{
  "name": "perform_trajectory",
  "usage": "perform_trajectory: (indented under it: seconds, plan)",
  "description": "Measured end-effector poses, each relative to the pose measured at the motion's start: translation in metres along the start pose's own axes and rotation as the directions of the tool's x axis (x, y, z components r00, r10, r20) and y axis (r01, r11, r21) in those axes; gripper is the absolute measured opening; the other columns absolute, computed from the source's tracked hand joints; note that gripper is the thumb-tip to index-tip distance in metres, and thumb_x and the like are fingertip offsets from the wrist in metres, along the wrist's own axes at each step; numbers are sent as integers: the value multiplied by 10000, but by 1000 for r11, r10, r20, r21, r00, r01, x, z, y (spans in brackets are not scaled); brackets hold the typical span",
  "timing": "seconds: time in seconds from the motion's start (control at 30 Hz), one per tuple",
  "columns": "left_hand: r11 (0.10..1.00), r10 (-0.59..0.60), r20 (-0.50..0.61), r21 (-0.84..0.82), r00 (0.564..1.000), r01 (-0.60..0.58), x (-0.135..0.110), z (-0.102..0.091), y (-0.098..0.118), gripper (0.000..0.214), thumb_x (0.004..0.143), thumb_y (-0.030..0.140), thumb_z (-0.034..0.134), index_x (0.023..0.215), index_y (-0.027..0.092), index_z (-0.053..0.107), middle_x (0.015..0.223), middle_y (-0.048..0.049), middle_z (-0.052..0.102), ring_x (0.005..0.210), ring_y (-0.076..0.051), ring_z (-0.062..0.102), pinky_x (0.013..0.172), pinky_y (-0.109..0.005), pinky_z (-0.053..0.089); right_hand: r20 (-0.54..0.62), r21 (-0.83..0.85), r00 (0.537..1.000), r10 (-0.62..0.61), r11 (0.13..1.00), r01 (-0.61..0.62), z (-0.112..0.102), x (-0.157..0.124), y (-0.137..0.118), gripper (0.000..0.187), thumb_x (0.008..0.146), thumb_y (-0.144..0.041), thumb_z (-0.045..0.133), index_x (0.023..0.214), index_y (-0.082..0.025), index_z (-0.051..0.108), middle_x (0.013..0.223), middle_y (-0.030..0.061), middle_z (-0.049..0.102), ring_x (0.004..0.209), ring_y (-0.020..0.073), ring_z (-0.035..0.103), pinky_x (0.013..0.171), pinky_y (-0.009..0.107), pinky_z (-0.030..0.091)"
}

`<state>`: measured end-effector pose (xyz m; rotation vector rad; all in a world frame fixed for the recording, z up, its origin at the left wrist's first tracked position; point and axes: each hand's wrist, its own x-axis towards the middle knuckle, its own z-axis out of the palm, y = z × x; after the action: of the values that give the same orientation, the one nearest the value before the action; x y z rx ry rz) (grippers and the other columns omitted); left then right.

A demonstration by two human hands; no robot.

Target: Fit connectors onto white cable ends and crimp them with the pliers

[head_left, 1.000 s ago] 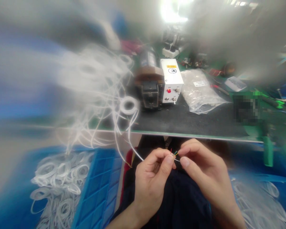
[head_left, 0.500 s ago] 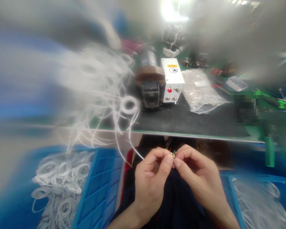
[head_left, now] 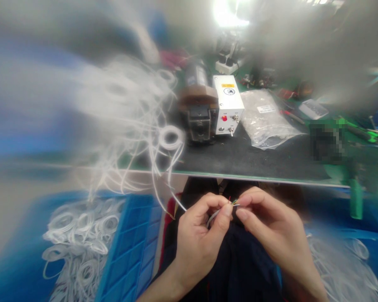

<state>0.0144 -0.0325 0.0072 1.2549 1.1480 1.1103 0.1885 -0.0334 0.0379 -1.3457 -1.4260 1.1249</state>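
My left hand (head_left: pixel 198 237) pinches the end of a thin white cable (head_left: pixel 176 200) between thumb and forefinger, just below the bench edge and over my lap. Short coloured wire tips (head_left: pixel 231 202), red, yellow and green, stick out of the cable end. My right hand (head_left: pixel 271 230) pinches those wire tips with thumb and forefinger, touching the left hand's fingertips. The cable runs up and left to a blurred heap of white cable loops (head_left: pixel 122 109) on the bench.
A white control box (head_left: pixel 228 105) with a red button and a dark machine (head_left: pixel 199 110) stand on the black mat (head_left: pixel 248 159). A clear plastic bag (head_left: pixel 267 119) lies to their right. Blue crates (head_left: pixel 126 251) of white cable coils (head_left: pixel 78 243) sit either side of my lap.
My hands have stayed together at the cable end; the right fingers closed in on the wire tips, then shifted slightly right. A loop of cable now shows under my left thumb.
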Motion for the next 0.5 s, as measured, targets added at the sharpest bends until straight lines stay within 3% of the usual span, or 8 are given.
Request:
perform_trajectory:
  seconds: [0.2,0.37,0.5]
  plan:
    - [1000,22,41,8,999,-22,-1,0,1,112,1061,211,667,966,235,721,865,24,679,782,-131,653,725,-236,514,-35,53,998,43,998,-41,3,-1,1,120,1024,-242,740,904,-242,742,811,-35,674,677,100,603,622,201,482]
    - [997,52,71,53,996,-56,2,-2,2,94,1048,197,677,981,231,734,860,16,691,776,-138,655,712,-245,510,61,213,980,187,957,-196,-1,0,5,152,1043,-343,744,933,-239,736,776,-47,655,595,74,562,552,174,466]
    - [995,61,67,70,996,-66,3,-2,1,104,1048,188,669,981,235,733,869,17,695,780,-138,653,712,-245,510,82,189,978,194,960,-206,-8,1,4,108,1009,-350,792,985,-248,762,783,-42,671,664,91,605,605,169,498]
